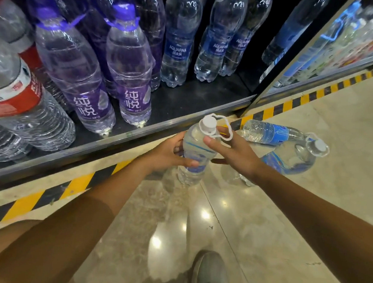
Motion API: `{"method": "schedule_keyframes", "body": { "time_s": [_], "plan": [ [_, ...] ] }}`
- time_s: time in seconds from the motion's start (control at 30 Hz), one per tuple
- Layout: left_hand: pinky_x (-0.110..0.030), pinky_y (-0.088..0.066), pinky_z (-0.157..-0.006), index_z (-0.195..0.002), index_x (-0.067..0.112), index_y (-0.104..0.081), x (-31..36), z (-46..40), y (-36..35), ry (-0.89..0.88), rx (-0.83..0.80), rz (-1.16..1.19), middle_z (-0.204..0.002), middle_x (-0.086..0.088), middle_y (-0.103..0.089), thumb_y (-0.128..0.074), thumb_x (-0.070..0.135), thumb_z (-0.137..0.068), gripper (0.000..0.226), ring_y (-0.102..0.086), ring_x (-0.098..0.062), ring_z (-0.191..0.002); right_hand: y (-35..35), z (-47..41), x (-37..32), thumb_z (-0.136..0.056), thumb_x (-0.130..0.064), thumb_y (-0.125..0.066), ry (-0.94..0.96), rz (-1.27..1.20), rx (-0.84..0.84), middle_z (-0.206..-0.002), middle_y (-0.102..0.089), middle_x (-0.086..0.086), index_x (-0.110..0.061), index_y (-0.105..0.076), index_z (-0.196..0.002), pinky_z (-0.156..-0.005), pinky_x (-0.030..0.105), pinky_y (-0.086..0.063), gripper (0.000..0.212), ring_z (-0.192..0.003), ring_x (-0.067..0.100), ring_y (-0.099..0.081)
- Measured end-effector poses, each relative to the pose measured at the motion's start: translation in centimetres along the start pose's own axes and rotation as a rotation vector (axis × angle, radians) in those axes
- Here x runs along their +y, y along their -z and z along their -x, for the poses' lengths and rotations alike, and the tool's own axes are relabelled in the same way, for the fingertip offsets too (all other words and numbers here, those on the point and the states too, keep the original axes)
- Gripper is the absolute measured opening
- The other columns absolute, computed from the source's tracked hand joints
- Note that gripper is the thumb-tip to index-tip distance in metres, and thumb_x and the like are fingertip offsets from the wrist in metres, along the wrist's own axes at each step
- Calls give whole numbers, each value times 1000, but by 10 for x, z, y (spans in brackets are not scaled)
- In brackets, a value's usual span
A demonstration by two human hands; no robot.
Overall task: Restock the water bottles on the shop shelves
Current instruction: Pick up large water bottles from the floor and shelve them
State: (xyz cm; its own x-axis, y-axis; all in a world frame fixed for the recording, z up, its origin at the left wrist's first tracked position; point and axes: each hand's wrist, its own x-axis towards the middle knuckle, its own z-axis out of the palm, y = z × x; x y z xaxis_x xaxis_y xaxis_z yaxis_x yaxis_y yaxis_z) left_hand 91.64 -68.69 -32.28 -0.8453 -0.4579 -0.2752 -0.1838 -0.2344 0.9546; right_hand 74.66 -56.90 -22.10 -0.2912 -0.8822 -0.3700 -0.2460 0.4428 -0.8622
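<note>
A clear water bottle (194,155) with a white cap and a blue label is upright just in front of the bottom shelf edge. My left hand (169,153) grips its body from the left. My right hand (236,152) holds its upper part near the white carry loop, thumb against the shoulder. Two more blue-label bottles are on the floor to the right: one lying flat (271,132), one standing (295,159). The black bottom shelf (206,98) holds Aquafina bottles (177,49) at the back.
Purple-label bottles (131,70) and red-label bottles (17,96) fill the shelf's left part. Yellow-black hazard tape (77,184) runs along the floor below the shelf. A glass cooler door (310,61) stands open at right. My grey shoe (210,277) is on the glossy tiles.
</note>
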Motion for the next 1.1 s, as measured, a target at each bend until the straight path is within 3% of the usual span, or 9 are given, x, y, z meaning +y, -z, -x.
{"method": "schedule_keyframes", "body": {
  "time_s": [0.1,0.17,0.33,0.53,0.6,0.67,0.8,0.9,1.1],
  "plan": [
    [-21,-55,-93,-134,40,-49,-3,-3,-13,-18,62,26,-128,16,-68,-92,16,-70,80,-64,-7,-122,0,-6,0,-96,-45,-64,-20,-21,30,-133,-65,-4,-26,-58,-135,-95,36,-58,43,-120,13,-63],
    [-19,-55,-91,-138,33,-45,-9,-5,-17,-38,115,-10,-130,13,-67,-91,7,-70,87,-64,-8,-121,-1,-12,-1,-97,-46,-63,-36,-32,44,-131,-67,-5,-27,-59,-133,-97,37,-55,41,-118,12,-64],
    [-40,-48,-110,-148,26,-23,-25,-12,-25,-79,136,-157,-149,-8,-50,-90,-1,-69,107,-54,-23,-134,-10,-23,-4,-100,-47,-59,-31,-66,28,-114,-74,-18,-34,-64,-126,-73,16,-56,30,-102,-3,-70],
    [-42,-49,-110,-141,34,-37,-48,-25,-19,42,249,-117,-142,6,-57,-89,8,-74,89,-56,-16,-132,-16,-40,5,-103,-49,-51,-44,-130,18,-100,-71,-36,-51,-57,-114,-67,6,-52,13,-96,-13,-68],
    [-42,-48,-111,-138,34,-43,-53,-29,-18,65,261,-73,-138,9,-60,-91,9,-72,85,-56,-15,-132,-13,-48,11,-99,-59,-52,-39,-130,23,-106,-72,-33,-52,-57,-116,-75,13,-56,19,-100,-11,-68],
    [-44,-48,-111,-141,30,-44,-55,-34,-19,63,265,-71,-139,9,-61,-93,15,-68,89,-57,-12,-130,-9,-55,13,-91,-70,-54,-53,-148,49,-113,-72,-26,-44,-54,-127,-85,23,-55,45,-101,-8,-68],
    [-45,-47,-112,-143,36,-38,-53,-41,-20,35,218,-129,-144,6,-56,-93,20,-69,94,-55,-13,-133,-4,-61,16,-81,-76,-56,-49,-147,48,-127,-67,-17,-34,-46,-140,-83,22,-54,73,-104,-5,-69],
    [-44,-46,-113,-146,36,-32,-46,-45,-20,47,194,-172,-147,4,-53,-90,13,-74,94,-52,-15,-135,-2,-62,20,-81,-74,-60,-37,-108,60,-133,-63,-14,-35,-39,-143,-80,19,-51,76,-113,1,-65],
    [-39,-48,-110,-147,34,-35,-50,-47,-27,89,260,-206,-147,8,-53,-90,21,-75,92,-53,-14,-134,-4,-65,26,-92,-63,-60,-59,-153,94,-144,-57,-5,-28,-32,-150,-99,36,-56,73,-123,14,-63]
  ]
}}
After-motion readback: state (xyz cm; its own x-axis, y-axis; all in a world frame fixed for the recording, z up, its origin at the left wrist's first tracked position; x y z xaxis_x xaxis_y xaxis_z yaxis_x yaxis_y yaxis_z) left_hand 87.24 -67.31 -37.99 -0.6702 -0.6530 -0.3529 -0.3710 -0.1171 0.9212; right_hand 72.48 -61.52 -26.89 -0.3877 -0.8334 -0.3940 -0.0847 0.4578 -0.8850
